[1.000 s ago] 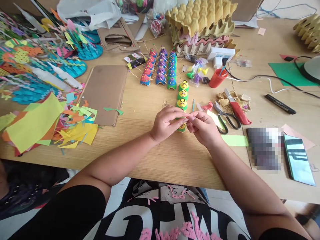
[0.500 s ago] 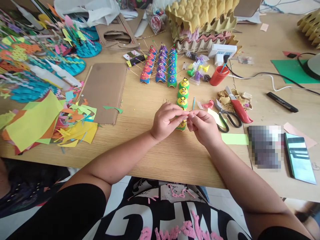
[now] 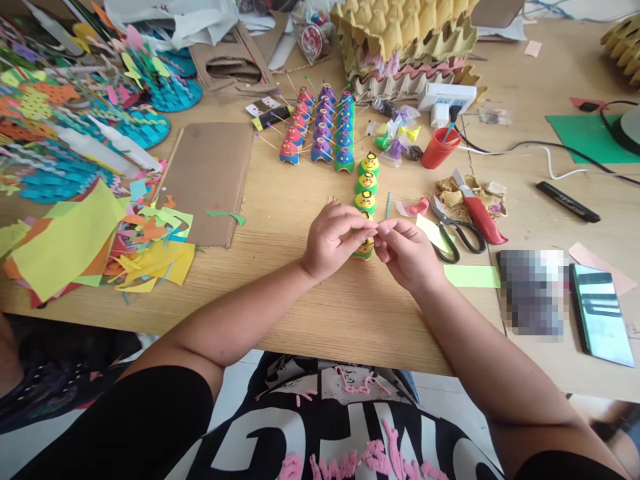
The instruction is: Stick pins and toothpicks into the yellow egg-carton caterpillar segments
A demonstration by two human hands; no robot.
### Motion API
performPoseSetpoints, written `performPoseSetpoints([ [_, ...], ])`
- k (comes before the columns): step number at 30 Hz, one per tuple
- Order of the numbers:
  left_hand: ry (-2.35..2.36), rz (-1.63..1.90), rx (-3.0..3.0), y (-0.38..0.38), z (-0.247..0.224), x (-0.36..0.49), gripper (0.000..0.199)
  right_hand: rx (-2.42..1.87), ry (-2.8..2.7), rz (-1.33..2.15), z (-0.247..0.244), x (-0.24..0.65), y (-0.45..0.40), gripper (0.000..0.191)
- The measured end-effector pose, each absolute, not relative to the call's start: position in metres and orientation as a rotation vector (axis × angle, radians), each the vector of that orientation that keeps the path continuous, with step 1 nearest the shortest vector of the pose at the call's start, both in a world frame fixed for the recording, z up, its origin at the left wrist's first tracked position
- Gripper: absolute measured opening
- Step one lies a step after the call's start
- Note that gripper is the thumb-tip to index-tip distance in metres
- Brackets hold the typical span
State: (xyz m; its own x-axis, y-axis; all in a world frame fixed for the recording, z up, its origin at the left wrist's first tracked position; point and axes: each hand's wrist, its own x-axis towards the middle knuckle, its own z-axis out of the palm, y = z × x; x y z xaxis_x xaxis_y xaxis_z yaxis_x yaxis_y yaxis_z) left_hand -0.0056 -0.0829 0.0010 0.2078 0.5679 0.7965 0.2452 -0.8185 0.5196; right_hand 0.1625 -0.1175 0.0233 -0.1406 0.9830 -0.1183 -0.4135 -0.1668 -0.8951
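My left hand (image 3: 334, 241) and my right hand (image 3: 407, 253) meet fingertip to fingertip, each in a pinch. Whatever lies between the fingertips is too small to make out. Behind and partly under them runs a green and yellow egg-carton caterpillar (image 3: 367, 181) with smiling faces; the hands cover part of its near end. Beyond it stand three more egg-carton caterpillars: a red and blue one (image 3: 294, 135), a purple and blue one (image 3: 323, 133) and a blue and green one (image 3: 345, 137), with thin sticks poking out. Several stick tips (image 3: 331, 199) show behind my left hand.
At right lie scissors (image 3: 463, 238), a red-handled knife (image 3: 483, 217), a red cup (image 3: 440, 148), a black marker (image 3: 567, 201) and a phone (image 3: 603, 313). Cardboard (image 3: 207, 180) and paper scraps (image 3: 65, 240) cover the left. Stacked egg trays (image 3: 405, 30) stand at the back.
The fingertips shift only slightly against each other, still pinched together. The camera view moves a little; the objects on the table stay put.
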Motion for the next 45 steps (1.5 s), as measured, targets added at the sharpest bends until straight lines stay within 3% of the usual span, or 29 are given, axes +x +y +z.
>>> performPoseSetpoints([
  [12, 0.833, 1.570, 1.879, -0.085, -0.004, 0.000, 0.024, -0.801, -0.557, 1.616, 0.027, 0.177, -0.105, 0.032],
  [19, 0.764, 1.556, 1.990, -0.088, 0.000, 0.001, 0.012, -0.772, -0.673, 1.588, 0.027, 0.176, -0.108, 0.029],
  [45, 0.781, 1.583, 2.050, -0.088, -0.005, 0.001, 0.016, -0.850, -0.712, 1.559, 0.027, 0.172, -0.111, 0.034],
])
